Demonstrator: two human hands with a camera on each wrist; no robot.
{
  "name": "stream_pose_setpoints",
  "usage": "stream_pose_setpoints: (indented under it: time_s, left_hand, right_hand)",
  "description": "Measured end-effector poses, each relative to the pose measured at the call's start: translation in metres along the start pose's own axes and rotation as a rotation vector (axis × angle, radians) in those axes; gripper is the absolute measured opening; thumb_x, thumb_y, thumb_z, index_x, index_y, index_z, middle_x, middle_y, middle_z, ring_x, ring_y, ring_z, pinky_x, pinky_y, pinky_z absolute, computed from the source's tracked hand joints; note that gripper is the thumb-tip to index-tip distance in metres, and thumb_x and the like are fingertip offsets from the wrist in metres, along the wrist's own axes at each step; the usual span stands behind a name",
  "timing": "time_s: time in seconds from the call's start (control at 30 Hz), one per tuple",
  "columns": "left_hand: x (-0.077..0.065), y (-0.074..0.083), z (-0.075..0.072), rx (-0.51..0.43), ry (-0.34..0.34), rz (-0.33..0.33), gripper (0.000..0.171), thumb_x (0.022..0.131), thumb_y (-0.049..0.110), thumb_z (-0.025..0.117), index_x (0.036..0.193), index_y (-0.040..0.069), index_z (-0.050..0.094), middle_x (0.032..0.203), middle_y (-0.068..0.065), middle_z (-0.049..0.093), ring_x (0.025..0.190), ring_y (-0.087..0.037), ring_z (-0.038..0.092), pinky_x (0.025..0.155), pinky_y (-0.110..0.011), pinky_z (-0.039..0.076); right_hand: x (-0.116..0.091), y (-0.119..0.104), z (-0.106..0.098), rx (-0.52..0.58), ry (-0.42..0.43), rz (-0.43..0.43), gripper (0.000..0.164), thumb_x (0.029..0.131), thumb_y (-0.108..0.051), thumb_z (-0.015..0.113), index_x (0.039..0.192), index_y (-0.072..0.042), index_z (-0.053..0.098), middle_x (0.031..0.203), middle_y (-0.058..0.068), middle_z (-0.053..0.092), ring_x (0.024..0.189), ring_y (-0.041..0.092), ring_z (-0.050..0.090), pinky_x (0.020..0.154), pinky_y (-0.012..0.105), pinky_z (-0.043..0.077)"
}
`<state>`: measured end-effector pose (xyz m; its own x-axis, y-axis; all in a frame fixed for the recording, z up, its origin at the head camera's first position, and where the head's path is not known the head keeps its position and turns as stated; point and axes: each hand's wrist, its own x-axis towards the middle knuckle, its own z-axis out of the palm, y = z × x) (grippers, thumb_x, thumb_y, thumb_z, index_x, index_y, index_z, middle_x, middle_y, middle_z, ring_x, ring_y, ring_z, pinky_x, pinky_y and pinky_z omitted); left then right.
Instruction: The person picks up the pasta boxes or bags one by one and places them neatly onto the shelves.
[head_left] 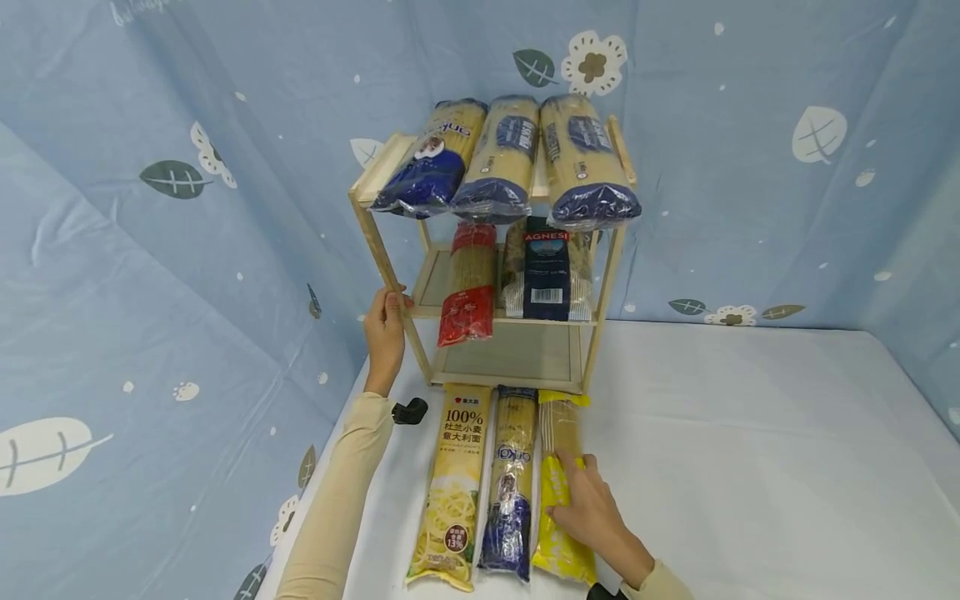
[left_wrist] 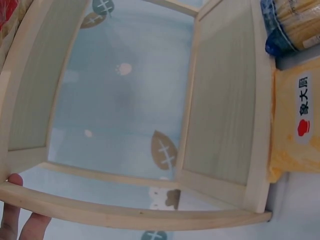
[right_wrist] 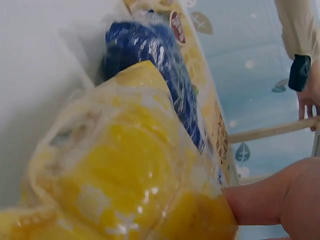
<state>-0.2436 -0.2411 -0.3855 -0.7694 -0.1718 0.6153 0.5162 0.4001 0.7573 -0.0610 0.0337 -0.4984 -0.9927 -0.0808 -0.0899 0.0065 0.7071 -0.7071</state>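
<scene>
My left hand (head_left: 386, 327) grips the left front post of a small wooden shelf (head_left: 546, 356) at middle-tier height. In the left wrist view its fingers (left_wrist: 34, 226) curl around the wooden bar. Down on the white table, my right hand (head_left: 592, 508) holds a yellow-and-clear packet of noodles (head_left: 553, 487), thumb on one side and fingers across the other. The right wrist view shows the thumb (right_wrist: 257, 202) against the crinkled yellow wrapper (right_wrist: 130, 165). To its left lie a blue-ended spaghetti packet (head_left: 510, 475) and a wide yellow spaghetti packet (head_left: 453, 483).
Three spaghetti bags, one (head_left: 438, 154) at left, one (head_left: 501, 150) central and one (head_left: 585, 154) at right, lie on the top tier, ends overhanging. The middle tier bears a red noodle packet (head_left: 471, 279) and a dark-labelled pasta bag (head_left: 547, 275). Patterned blue cloth (head_left: 750, 167) hangs behind.
</scene>
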Motion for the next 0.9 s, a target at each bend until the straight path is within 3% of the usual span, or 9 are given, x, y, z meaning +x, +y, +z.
stream_pose_setpoints:
  time_s: [0.33, 0.53, 0.9]
  left_hand:
    - [0.001, 0.0, 0.0, -0.008, -0.012, -0.011, 0.026, 0.103, 0.005, 0.036, 0.11, -0.006, 0.059, 0.093, -0.027, 0.061, 0.085, -0.037, 0.057, 0.072, -0.03, 0.04]
    - [-0.001, 0.001, -0.002, -0.019, -0.003, -0.021, 0.026, 0.103, 0.005, 0.036, 0.11, -0.005, 0.058, 0.092, -0.027, 0.061, 0.085, -0.038, 0.056, 0.073, -0.029, 0.04]
    - [-0.001, 0.0, 0.0, -0.014, 0.014, 0.0, 0.025, 0.102, 0.004, 0.037, 0.109, -0.006, 0.06, 0.09, -0.026, 0.062, 0.082, -0.037, 0.057, 0.071, -0.029, 0.039]
  right_hand:
    - [-0.009, -0.011, -0.007, 0.022, 0.058, -0.067, 0.079, 0.06, 0.0, 0.083, 0.133, -0.006, 0.051, 0.127, 0.034, 0.042, 0.077, 0.041, 0.062, 0.052, 0.029, 0.047]
    - [-0.003, -0.019, -0.016, 0.025, 0.057, -0.099, 0.078, 0.062, 0.002, 0.082, 0.133, -0.006, 0.051, 0.128, 0.034, 0.043, 0.066, 0.027, 0.059, 0.047, 0.024, 0.041]
    - [0.025, -0.029, -0.037, -0.006, 0.133, -0.123, 0.076, 0.063, 0.001, 0.081, 0.133, -0.002, 0.052, 0.125, 0.035, 0.045, 0.078, 0.035, 0.061, 0.049, 0.029, 0.044]
